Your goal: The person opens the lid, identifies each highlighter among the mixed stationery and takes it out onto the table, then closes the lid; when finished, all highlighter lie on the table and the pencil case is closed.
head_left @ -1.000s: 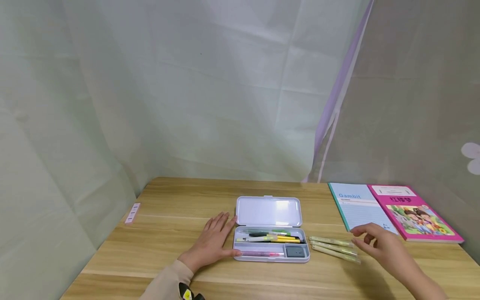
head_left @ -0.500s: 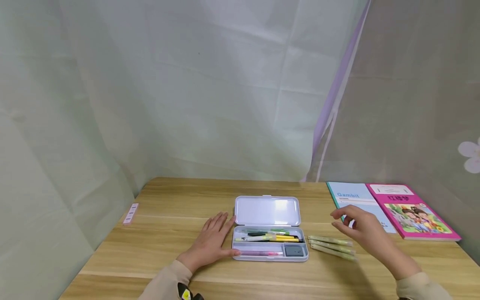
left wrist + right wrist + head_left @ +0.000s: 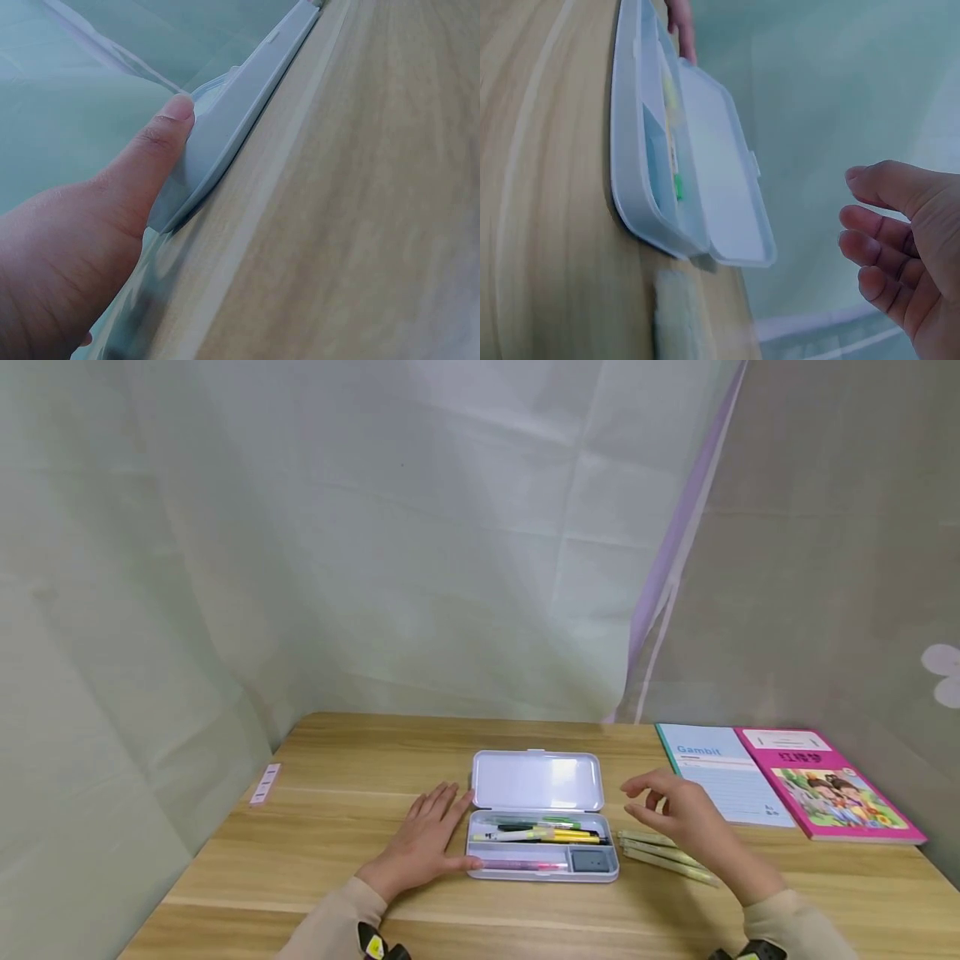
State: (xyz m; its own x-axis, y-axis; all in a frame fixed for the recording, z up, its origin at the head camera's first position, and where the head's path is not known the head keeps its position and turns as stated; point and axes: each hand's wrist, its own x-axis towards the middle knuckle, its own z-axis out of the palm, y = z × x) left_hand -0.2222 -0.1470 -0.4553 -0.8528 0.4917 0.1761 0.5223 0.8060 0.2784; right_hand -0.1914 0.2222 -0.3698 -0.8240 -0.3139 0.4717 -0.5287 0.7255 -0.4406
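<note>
A pale pencil case lies with its lid back on the wooden table, several pens in its long compartment. A pinkish pen and a dark grey block fill the front sections. My left hand rests flat at the case's left side, fingers spread. In the left wrist view its thumb touches the case's edge. My right hand, loosely curled and holding nothing, hovers right of the case. Below it lie three pale stick-like pens, partly hidden by that hand.
A light blue "Gambit" notebook and a pink picture-covered book lie side by side at the back right. A small pink-and-white strip is at the table's left edge. A pale curtain hangs behind the table.
My right hand has moved left and up, from beside the pale pens over the notebook toward the case. The left hand and the case have stayed in place.
</note>
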